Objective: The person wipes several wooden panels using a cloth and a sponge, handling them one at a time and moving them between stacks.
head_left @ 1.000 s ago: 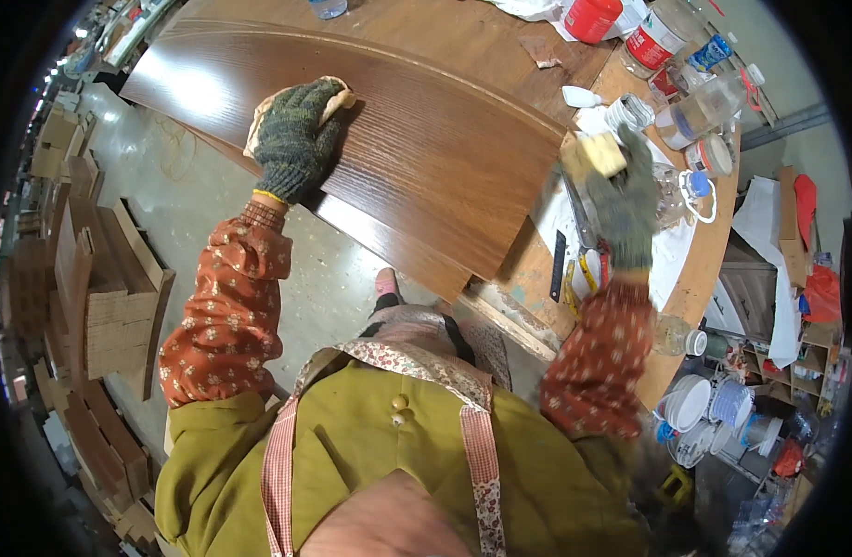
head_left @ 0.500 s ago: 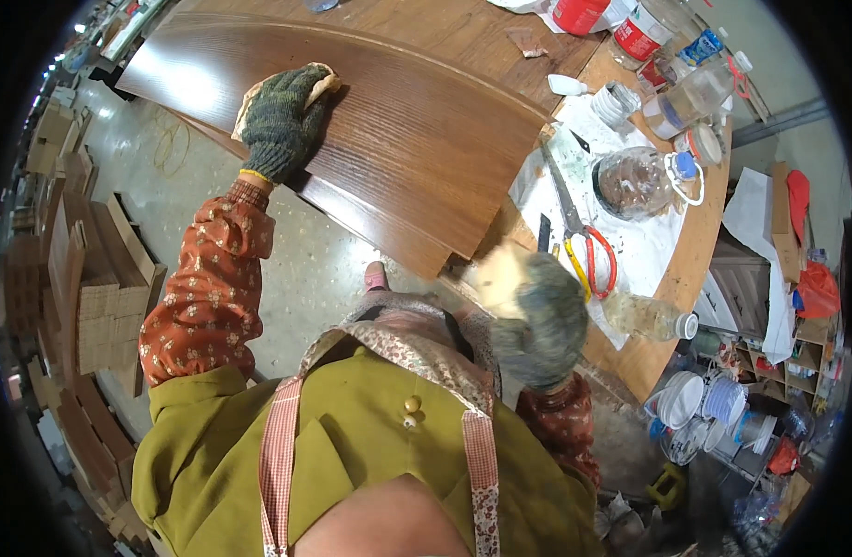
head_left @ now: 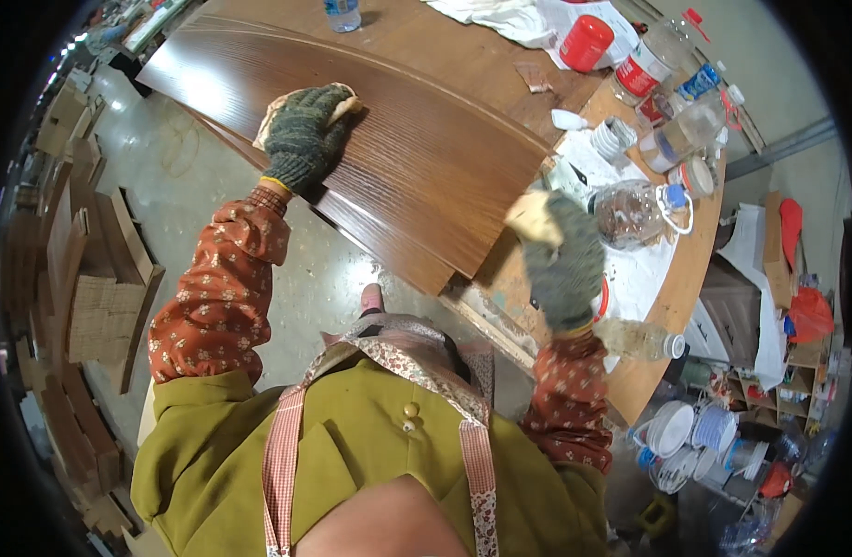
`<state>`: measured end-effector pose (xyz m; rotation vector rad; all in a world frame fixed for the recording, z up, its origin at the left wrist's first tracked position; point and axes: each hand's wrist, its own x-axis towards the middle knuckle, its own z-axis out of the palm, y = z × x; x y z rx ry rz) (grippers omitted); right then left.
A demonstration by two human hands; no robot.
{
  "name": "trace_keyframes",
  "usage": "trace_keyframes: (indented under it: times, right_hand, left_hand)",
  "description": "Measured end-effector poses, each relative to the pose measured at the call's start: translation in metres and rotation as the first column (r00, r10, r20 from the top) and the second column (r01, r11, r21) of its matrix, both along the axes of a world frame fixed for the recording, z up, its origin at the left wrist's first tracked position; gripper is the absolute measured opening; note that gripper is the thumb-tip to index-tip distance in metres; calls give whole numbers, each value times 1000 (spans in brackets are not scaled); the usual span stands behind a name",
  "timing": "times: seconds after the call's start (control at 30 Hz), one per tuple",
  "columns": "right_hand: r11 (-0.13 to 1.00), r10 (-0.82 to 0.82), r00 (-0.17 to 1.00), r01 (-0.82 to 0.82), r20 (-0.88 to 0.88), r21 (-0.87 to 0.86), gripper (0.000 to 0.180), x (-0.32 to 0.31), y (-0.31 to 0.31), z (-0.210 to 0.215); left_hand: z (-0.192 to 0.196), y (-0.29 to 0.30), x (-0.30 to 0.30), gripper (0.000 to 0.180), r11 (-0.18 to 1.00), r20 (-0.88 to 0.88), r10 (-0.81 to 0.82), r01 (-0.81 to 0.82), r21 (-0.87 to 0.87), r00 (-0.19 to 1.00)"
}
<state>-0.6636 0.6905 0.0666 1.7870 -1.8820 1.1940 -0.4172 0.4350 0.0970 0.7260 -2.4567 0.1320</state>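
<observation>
A glossy brown wood-grain panel (head_left: pixel 426 153) lies across the table, its near edge overhanging. My left hand (head_left: pixel 307 139), in a dark knitted glove, rests on the panel and presses a beige cloth (head_left: pixel 274 119) under the fingers. My right hand (head_left: pixel 567 265), gloved alike, is closed around another pale beige cloth (head_left: pixel 535 223) at the panel's right end. Whether that cloth touches the panel's edge, I cannot tell. Scissors with a red handle (head_left: pixel 601 299) are mostly covered by my right hand.
Along the table's right side stand a large clear jug (head_left: pixel 630 212), several bottles, a red container (head_left: pixel 586 43) and a corrugated white tube (head_left: pixel 613 139). A bottle lies (head_left: pixel 639 340) near the table's corner. Brown boards (head_left: pixel 101 306) are stacked on the floor at left; buckets (head_left: pixel 670 427) stand lower right.
My right hand has moved up and away from me with its cloth, to the panel's right end, now covering most of the scissors. My left hand stays at about the same spot on the panel.
</observation>
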Motion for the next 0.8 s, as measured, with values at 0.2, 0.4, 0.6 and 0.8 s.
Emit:
trace_keyframes:
  times: [0.2,0.4,0.6,0.8]
  right_hand:
    - [968,-229,964,211,137,134,48,-48,-24,1]
    - [979,-139,986,150,-90,137,62,-19,-45,19]
    - [923,-91,959,183,-269,339,60,-16,-82,-1]
    - [891,-12,979,104,-205,442,64,-18,-76,6]
  left_hand:
    - [-2,0,1,16,998,-22,23,-25,-65,999]
    - [-12,42,-10,10,975,52,-7,18,-221,999]
    - [-59,143,-33,33,946,-104,-324,326,-3,940]
    - [-49,58,29,34,985,-156,-163,154,-73,974]
